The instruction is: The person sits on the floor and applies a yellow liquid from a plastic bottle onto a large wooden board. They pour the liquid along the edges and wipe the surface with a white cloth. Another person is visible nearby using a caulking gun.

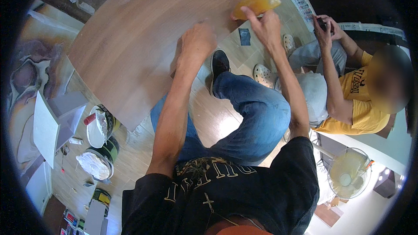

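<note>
A large curved wood-grain board spans the upper middle. My right hand grips a clear plastic bottle of yellow liquid, lying tilted at the board's right edge. My left hand is curled over the board near its lower edge, to the left of the bottle; its fingertips are blurred, and I cannot make out what, if anything, they hold. My bent leg and dark shoe are beside the board.
At right a seated co-worker in a yellow shirt holds a dark object. A standing fan is lower right; buckets, a white panel and a marbled panel are at left. A dark patch lies on the floor.
</note>
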The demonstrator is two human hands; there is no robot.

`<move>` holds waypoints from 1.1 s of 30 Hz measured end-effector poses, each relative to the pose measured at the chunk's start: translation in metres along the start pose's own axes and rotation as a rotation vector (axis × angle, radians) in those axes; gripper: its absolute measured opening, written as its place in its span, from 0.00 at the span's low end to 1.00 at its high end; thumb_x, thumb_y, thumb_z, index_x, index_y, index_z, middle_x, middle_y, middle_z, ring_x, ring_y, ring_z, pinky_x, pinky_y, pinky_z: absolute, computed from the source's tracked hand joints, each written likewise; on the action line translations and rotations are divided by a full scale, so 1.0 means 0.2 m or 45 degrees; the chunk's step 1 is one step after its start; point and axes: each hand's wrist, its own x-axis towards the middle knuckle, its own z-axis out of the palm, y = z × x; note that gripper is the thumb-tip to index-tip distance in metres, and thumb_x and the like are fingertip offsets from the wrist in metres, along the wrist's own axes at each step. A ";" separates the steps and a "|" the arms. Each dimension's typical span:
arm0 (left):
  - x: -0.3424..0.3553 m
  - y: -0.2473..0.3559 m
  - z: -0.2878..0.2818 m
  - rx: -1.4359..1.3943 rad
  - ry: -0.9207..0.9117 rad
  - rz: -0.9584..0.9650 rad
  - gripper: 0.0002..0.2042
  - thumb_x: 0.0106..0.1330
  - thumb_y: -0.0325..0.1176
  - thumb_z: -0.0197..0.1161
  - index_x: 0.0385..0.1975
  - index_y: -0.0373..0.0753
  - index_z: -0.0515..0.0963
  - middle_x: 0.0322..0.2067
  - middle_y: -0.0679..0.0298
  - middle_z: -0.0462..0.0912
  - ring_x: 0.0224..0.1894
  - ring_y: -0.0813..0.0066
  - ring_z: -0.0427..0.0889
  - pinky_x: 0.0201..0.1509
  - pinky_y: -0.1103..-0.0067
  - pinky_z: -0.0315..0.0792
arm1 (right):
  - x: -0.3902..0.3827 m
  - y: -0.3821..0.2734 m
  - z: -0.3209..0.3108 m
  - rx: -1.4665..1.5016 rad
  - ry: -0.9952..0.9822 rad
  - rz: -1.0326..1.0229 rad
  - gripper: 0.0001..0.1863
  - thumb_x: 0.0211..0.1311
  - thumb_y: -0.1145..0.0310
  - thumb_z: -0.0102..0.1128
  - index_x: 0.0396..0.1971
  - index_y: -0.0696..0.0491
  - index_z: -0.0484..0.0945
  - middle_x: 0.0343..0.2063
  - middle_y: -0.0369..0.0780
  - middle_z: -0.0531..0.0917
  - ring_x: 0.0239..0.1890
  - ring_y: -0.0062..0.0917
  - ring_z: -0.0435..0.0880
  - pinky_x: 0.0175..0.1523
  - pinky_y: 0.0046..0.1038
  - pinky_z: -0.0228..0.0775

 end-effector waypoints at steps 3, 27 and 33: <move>-0.01 0.00 0.00 0.002 0.055 0.016 0.09 0.63 0.33 0.61 0.41 0.40 0.75 0.22 0.57 0.84 0.32 0.58 0.86 0.41 0.64 0.74 | -0.07 -0.18 0.02 0.017 -0.166 -0.011 0.22 0.62 0.51 0.65 0.37 0.59 0.84 0.30 0.50 0.86 0.28 0.36 0.86 0.34 0.34 0.75; -0.13 -0.06 -0.09 -0.112 -0.067 0.020 0.11 0.63 0.31 0.62 0.42 0.37 0.72 0.25 0.53 0.84 0.23 0.64 0.84 0.34 0.66 0.73 | -0.10 -0.18 0.00 0.080 -0.116 -0.098 0.25 0.62 0.44 0.60 0.35 0.55 0.85 0.29 0.49 0.85 0.31 0.42 0.85 0.37 0.39 0.76; -0.08 -0.06 -0.06 -0.071 -0.078 0.006 0.11 0.62 0.30 0.63 0.42 0.36 0.73 0.26 0.52 0.84 0.23 0.64 0.85 0.36 0.65 0.74 | -0.11 -0.16 0.02 0.100 -0.090 -0.186 0.22 0.62 0.49 0.65 0.37 0.56 0.83 0.28 0.46 0.86 0.27 0.35 0.85 0.32 0.35 0.74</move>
